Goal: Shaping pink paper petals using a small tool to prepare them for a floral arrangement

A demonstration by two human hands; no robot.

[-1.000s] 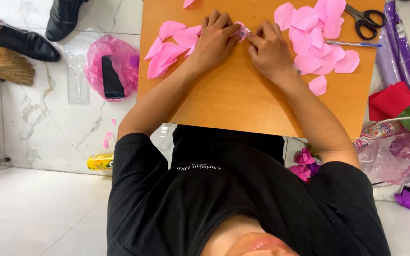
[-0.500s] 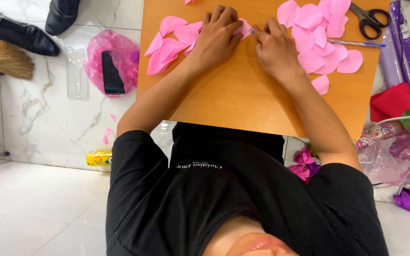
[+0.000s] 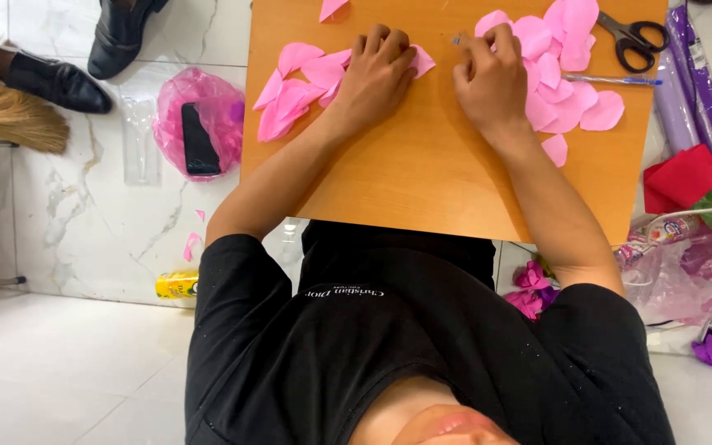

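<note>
Hands over an orange-brown wooden board (image 3: 422, 177), which serves as the work surface across the person's lap. Left hand (image 3: 377, 74) lies knuckles up, fingers curled down onto a pink paper petal (image 3: 420, 61) whose corner pokes out beside it; how firm the grip is, I cannot tell. Right hand (image 3: 492, 78) sits just beside it, fingertips bunched and pinched on something small at the far edge, too hidden to name. Loose heap of pink paper petal cut-outs (image 3: 294, 95) just left of the left hand, some under the wrist; a larger spread of pink petal shapes (image 3: 566, 91) touching the right hand's outer side. Black-handled scissors (image 3: 634, 37) and a thin pen (image 3: 611, 80) at the board's far right. On the marble floor: a dark phone (image 3: 199, 138) on a pink plastic bag (image 3: 176, 99), black leather shoes (image 3: 55, 81), a straw broom (image 3: 2, 111).
</note>
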